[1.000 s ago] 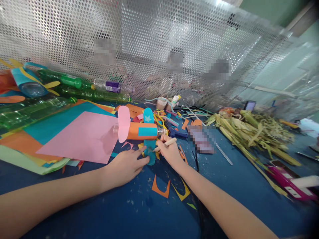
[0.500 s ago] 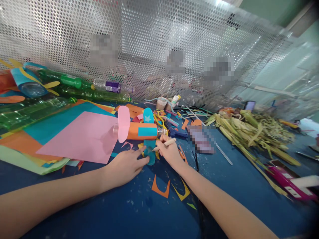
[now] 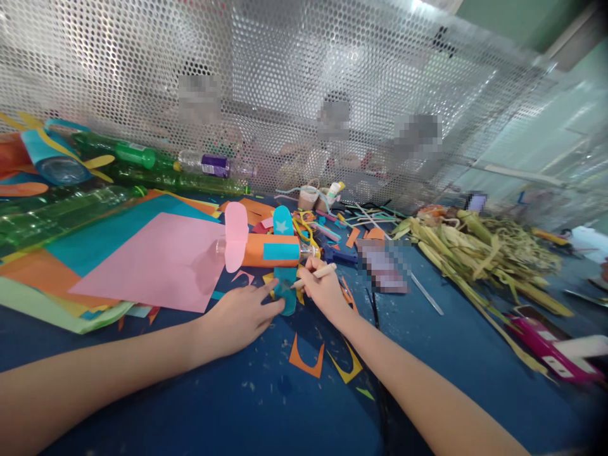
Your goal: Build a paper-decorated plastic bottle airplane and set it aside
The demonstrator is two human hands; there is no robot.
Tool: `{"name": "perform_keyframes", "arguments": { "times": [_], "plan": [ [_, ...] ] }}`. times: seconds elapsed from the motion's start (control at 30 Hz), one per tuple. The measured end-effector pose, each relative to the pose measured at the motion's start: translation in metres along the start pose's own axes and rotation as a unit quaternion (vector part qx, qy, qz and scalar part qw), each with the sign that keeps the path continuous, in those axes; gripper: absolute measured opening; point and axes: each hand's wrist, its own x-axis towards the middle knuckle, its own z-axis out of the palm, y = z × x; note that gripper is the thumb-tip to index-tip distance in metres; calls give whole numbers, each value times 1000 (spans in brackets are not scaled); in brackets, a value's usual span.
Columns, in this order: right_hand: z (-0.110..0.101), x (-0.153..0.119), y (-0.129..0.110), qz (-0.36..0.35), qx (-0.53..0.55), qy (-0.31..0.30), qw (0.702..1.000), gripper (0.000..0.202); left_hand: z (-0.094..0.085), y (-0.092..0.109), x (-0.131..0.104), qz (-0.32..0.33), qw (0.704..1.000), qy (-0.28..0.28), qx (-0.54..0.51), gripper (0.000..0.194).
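Note:
A toy plane made from a clear bottle wrapped in orange paper [image 3: 254, 251] lies on the blue table. It has a pink paper piece [image 3: 236, 237] at its left end and blue paper wings [image 3: 284, 220], the far one bearing a pale star. My right hand [image 3: 320, 283] grips a light-coloured marker [image 3: 323, 273], its tip on a greyish mark on the near wing. My left hand [image 3: 244, 311] lies with fingers spread, fingertips resting on that same wing. Beyond my right hand is a pair of blue-handled scissors [image 3: 339, 256].
Stacked coloured paper [image 3: 156, 266] lies at left, with green plastic bottles [image 3: 66, 212] behind. Orange paper offcuts [image 3: 307, 362] lie in front. Rightward are a blurred flat object [image 3: 384, 266], dried husks [image 3: 456, 247] and a magenta box [image 3: 553, 348]. A perforated metal screen [image 3: 280, 82] stands behind.
Almost nothing differs. Both hands, the marker and the plane keep their places; blurred people behind the screen have shifted slightly.

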Motion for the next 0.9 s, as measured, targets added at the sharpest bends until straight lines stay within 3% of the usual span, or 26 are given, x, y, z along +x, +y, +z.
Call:
{"name": "perform_keyframes", "arguments": {
  "times": [0.2, 0.9],
  "plan": [
    [1, 0, -4, 19, 55, 8, 998, 27, 0, 0, 1, -1, 1000, 3, -1, 30],
    [0, 1, 0, 4, 16, 4, 1000, 26, 1, 0, 1, 2, 1000, -3, 5, 31]
  ]
}}
